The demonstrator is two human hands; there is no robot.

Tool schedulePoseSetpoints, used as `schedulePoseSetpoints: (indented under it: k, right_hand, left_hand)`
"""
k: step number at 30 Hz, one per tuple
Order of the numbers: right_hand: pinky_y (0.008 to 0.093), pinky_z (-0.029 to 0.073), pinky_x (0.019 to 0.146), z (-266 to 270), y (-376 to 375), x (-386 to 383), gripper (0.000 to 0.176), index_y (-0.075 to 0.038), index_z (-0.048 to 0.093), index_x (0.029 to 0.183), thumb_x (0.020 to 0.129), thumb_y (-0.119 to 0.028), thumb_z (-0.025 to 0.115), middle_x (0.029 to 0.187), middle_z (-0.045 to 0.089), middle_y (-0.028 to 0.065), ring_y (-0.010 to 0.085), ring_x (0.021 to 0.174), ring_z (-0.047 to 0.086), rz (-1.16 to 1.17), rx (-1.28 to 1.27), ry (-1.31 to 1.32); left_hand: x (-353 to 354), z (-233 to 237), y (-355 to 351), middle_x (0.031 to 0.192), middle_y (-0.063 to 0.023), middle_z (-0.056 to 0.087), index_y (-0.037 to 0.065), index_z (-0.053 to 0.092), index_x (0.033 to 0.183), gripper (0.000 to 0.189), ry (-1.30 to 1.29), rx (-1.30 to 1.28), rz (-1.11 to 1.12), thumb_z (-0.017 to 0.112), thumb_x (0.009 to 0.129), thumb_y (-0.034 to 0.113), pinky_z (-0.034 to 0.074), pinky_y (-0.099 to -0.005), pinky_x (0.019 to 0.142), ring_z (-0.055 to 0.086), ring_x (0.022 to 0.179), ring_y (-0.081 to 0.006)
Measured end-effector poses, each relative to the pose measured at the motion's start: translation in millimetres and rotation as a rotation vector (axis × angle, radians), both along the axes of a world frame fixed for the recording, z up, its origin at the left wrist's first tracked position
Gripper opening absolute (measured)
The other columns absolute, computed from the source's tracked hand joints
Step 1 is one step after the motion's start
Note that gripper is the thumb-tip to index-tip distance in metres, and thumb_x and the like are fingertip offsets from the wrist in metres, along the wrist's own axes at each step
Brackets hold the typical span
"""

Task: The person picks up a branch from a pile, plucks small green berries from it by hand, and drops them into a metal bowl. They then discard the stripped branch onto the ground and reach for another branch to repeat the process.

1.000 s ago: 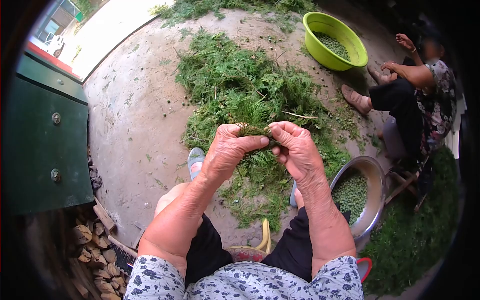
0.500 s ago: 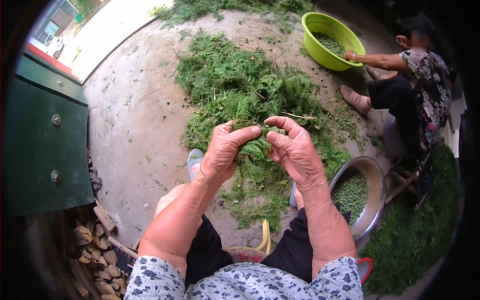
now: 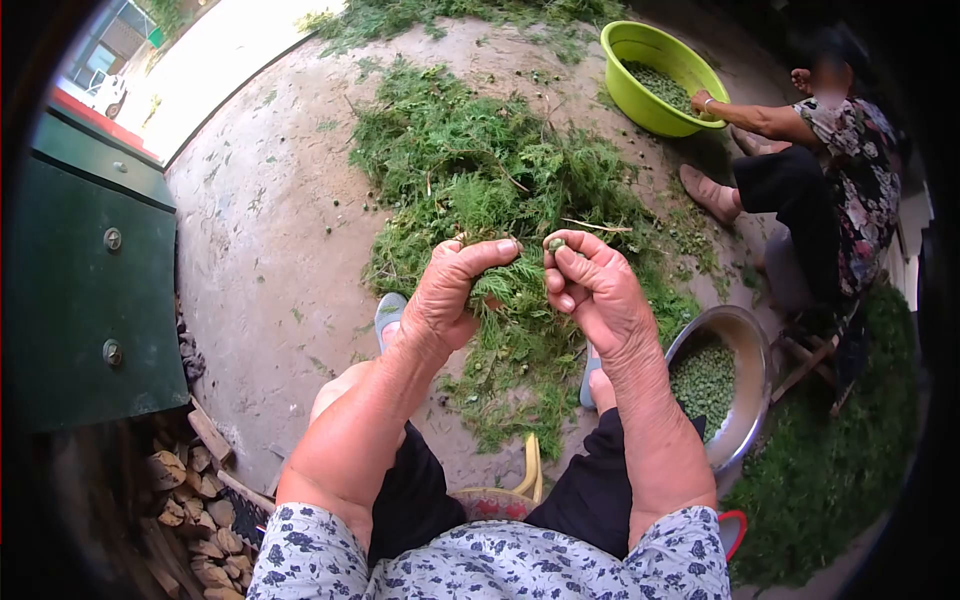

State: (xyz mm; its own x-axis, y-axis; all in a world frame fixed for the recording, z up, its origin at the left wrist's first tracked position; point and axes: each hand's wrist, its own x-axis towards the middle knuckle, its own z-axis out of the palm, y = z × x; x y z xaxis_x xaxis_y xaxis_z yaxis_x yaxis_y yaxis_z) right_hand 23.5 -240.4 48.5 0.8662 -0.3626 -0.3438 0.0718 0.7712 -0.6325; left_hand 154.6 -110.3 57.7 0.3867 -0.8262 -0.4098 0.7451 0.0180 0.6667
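A feathery green sprig (image 3: pixel 512 284) is gripped in my left hand (image 3: pixel 455 290), between thumb and fingers. Just to its right, my right hand (image 3: pixel 598 290) pinches a small green cone (image 3: pixel 556 244) between thumb and index finger. The two hands are slightly apart, above a heap of green branches (image 3: pixel 480 150) on the ground. Beside my right forearm stands a metal basin (image 3: pixel 748 375) with many small green cones (image 3: pixel 703 385) in it.
A lime-green basin (image 3: pixel 625 85) with cones stands at the upper right, where a seated person (image 3: pixel 850 180) has a hand at its rim. A dark green cabinet (image 3: pixel 100 270) is at left, above chopped firewood (image 3: pixel 205 520). More greenery (image 3: pixel 820 500) lies at lower right.
My right hand has moved slightly right, away from my left hand, and a cone now shows at its fingertips. The other person's hand has shifted slightly at the lime-green basin.
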Motion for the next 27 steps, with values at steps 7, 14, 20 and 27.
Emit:
schedulePoseSetpoints:
  k: [7,14,20,27]
  right_hand:
    - [0.0254,0.044,0.054,1,-41,-70,0.012,-0.001,0.054,0.097,0.086,-0.005,0.055,0.085,0.057,0.0090,0.0164,0.071,0.055,-0.485,0.067,0.140]
    - [0.0266,0.044,0.054,-35,-103,-216,0.014,-0.003,0.054,0.092,0.084,-0.013,0.060,0.083,0.056,0.0073,0.0171,0.070,0.055,-0.751,0.040,0.407]
    - [0.0444,0.050,0.079,-75,-95,-338,0.031,-0.001,0.050,0.114,0.084,-0.006,0.055,0.111,0.049,0.0140,0.0236,0.098,0.051,-0.983,-0.017,0.649]
    - [0.0577,0.027,0.099,-95,-77,-398,0.052,0.001,0.032,0.130,0.082,-0.002,0.051,0.137,0.029,0.0134,0.0307,0.129,0.025,-1.125,-0.096,0.586]
  left_hand:
    - [8,-11,3,0.050,-0.0005,0.044,0.006,0.060,0.085,0.018,0.337,-0.349,0.031,0.050,0.084,0.021,0.022,-0.0237,0.038,0.030,0.036,-0.0086]
    - [-9,5,1,0.050,-0.0001,0.040,0.009,0.048,0.066,0.024,0.482,-0.494,0.275,0.047,0.085,0.023,0.025,-0.0249,0.040,0.029,0.037,-0.0099]
    - [-35,29,0,0.059,-0.0007,0.043,0.009,0.047,0.072,0.017,0.587,-0.487,0.460,0.047,0.085,0.019,0.027,-0.0246,0.042,0.033,0.042,-0.0110]
    - [-75,43,4,0.066,-0.0021,0.045,0.002,0.047,0.078,0.018,0.616,-0.532,0.438,0.049,0.085,0.018,0.037,-0.0275,0.053,0.042,0.053,-0.0131]
